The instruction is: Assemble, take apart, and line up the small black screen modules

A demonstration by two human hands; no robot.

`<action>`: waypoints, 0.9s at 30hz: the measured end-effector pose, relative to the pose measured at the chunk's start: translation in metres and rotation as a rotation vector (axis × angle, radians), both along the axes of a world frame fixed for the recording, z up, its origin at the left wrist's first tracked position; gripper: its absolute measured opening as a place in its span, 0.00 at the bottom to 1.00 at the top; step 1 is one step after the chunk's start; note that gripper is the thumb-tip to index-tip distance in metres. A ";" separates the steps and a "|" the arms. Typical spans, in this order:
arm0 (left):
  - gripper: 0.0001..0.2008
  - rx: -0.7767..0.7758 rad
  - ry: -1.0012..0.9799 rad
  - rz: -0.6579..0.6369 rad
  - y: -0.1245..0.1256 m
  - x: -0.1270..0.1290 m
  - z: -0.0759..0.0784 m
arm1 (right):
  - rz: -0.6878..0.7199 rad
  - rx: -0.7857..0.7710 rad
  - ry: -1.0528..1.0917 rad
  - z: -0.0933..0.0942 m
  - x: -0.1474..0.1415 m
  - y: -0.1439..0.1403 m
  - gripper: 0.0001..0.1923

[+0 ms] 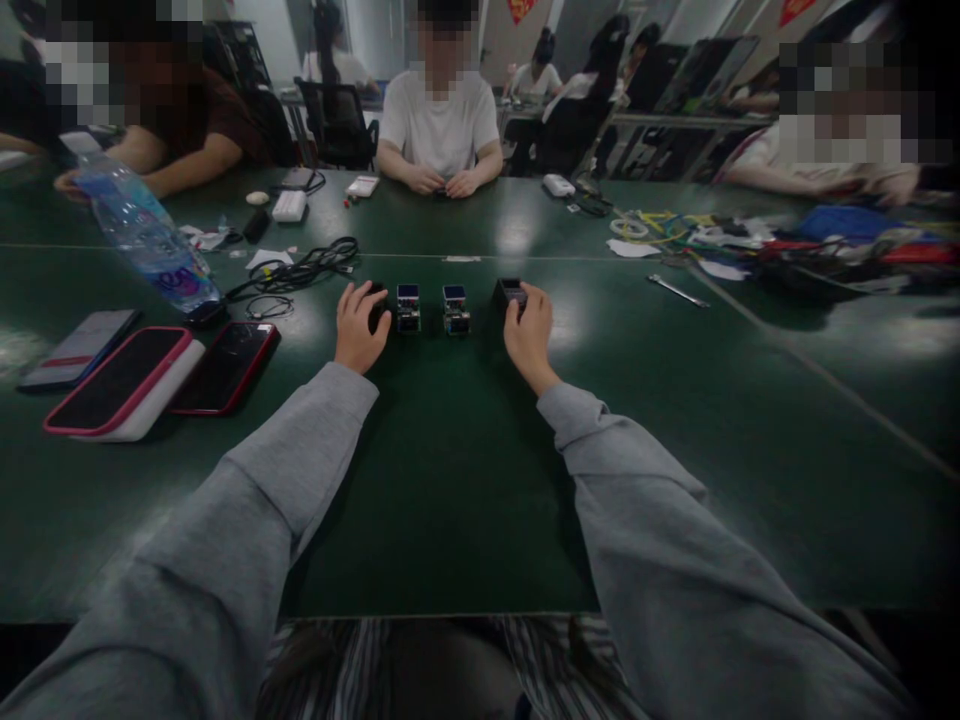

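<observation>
My left hand curls its fingers and thumb around a small black case, mostly hidden behind the hand. Over on the other side, my right hand grips a black box-like case, its open-looking top facing up, between thumb and fingers. Both cases appear to rest on the green table. Between the hands stand two small electronic modules with little dark screens and exposed circuit parts, a left module and a right module, apart from each other. The left module is close beside my left hand.
Phones and a pink-rimmed device lie at left, near a tilted water bottle and black cables. At right are a wrench and a heap of coloured cables. A person sits opposite; others sit at both sides.
</observation>
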State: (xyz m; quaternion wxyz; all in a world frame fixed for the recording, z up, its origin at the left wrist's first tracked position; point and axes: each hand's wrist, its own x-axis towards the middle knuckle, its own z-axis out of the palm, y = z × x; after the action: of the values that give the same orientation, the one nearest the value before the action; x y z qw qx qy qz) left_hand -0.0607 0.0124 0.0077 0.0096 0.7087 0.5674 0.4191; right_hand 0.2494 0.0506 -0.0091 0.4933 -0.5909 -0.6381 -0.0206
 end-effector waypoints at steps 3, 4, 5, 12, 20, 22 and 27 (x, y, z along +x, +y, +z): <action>0.17 0.038 0.031 -0.013 -0.002 0.001 0.004 | 0.051 -0.033 0.060 -0.007 0.003 0.008 0.21; 0.17 0.042 0.033 -0.009 -0.002 0.001 0.005 | 0.073 -0.031 0.064 -0.008 0.003 0.009 0.20; 0.17 0.044 0.036 -0.003 -0.003 0.001 0.006 | 0.093 -0.026 0.062 -0.008 0.003 0.009 0.19; 0.15 0.074 0.156 -0.001 -0.015 0.011 0.013 | 0.152 -0.044 -0.021 0.001 -0.004 -0.003 0.16; 0.22 0.020 0.359 -0.120 -0.025 0.021 0.016 | 0.142 -0.065 -0.156 0.014 -0.014 -0.019 0.16; 0.22 0.016 0.365 -0.125 -0.024 0.021 0.016 | 0.127 -0.064 -0.184 0.016 -0.015 -0.023 0.17; 0.18 0.020 0.337 -0.104 -0.022 0.020 0.016 | 0.086 -0.090 -0.230 0.018 -0.015 -0.029 0.21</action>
State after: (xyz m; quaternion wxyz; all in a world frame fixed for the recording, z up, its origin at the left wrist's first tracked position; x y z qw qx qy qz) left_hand -0.0404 -0.0095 0.0233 -0.0710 0.7974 0.5193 0.2991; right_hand 0.2339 0.0213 0.0093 0.3902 -0.5781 -0.7156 -0.0383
